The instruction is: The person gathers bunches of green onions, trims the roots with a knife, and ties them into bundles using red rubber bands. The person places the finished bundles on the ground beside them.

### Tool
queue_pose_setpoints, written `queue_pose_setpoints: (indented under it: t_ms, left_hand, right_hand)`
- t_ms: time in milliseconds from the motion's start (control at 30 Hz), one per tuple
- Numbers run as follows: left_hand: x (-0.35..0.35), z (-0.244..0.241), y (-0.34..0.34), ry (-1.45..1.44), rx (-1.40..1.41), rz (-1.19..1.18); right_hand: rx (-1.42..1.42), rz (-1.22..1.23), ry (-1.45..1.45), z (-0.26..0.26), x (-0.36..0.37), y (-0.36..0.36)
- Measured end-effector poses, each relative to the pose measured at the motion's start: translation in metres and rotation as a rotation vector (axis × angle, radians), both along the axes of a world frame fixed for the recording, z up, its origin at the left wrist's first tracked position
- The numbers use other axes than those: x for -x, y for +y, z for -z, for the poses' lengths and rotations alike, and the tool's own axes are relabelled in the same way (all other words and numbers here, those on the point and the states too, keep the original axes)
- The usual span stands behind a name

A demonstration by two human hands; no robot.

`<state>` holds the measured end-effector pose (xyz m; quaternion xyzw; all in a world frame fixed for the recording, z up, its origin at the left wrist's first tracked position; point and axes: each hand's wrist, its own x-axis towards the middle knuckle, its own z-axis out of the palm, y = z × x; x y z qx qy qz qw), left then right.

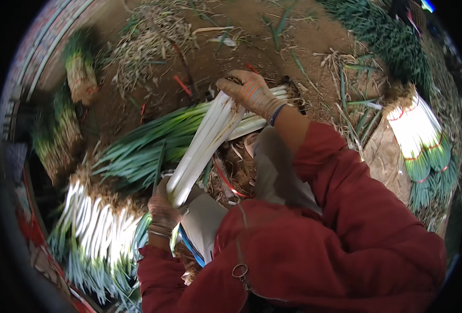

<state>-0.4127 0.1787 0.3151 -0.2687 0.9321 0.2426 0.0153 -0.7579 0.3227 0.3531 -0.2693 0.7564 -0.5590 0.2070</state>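
Observation:
My left hand (164, 209), in a striped work glove, grips the lower end of several thick white scallion stalks (207, 144). At their root end, my right hand (250, 92), gloved the same way, holds them from above. The stalks slant from lower left to upper right over my knees. Behind them a pile of green scallion leaves (149, 144) lies on the ground, with white stalks (250, 123) of that pile reaching out under my right hand. Left of my left hand is a large heap of scallions (102, 231) with its roots toward the top.
Tied scallion bundles (415, 121) lie at the right on brown sheeting (387, 160). Two more bundles (80, 76) (57, 144) are at the left. Dark green leaves (387, 35) fill the upper right. Dry trimmings (149, 47) litter the soil, and a red strap (227, 180) lies near my knees.

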Motion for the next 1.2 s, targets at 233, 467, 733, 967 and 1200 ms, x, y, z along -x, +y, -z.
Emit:
queue_pose_setpoints:
  t_ms: [233,467,733,967,1200]
  left_hand:
    - [0.124,-0.054,-0.023,-0.111,0.076,0.175]
    - [0.233,0.020,-0.073,-0.400,0.290,0.372]
    - [0.340,0.162,-0.031,-0.840,0.175,0.447]
    - [0.357,0.183,-0.035,-0.818,0.128,0.490]
    - [0.397,0.220,-0.070,-0.823,-0.409,0.522]
  right_hand:
    - [0.093,0.181,-0.394,0.087,0.087,0.036]
    - [-0.079,0.373,-0.476,0.194,0.126,0.037]
    - [-0.332,0.531,-0.300,0.318,0.175,0.109]
    - [-0.390,0.512,-0.263,0.334,0.190,0.127]
    - [-0.821,0.116,0.282,0.267,0.197,0.120]
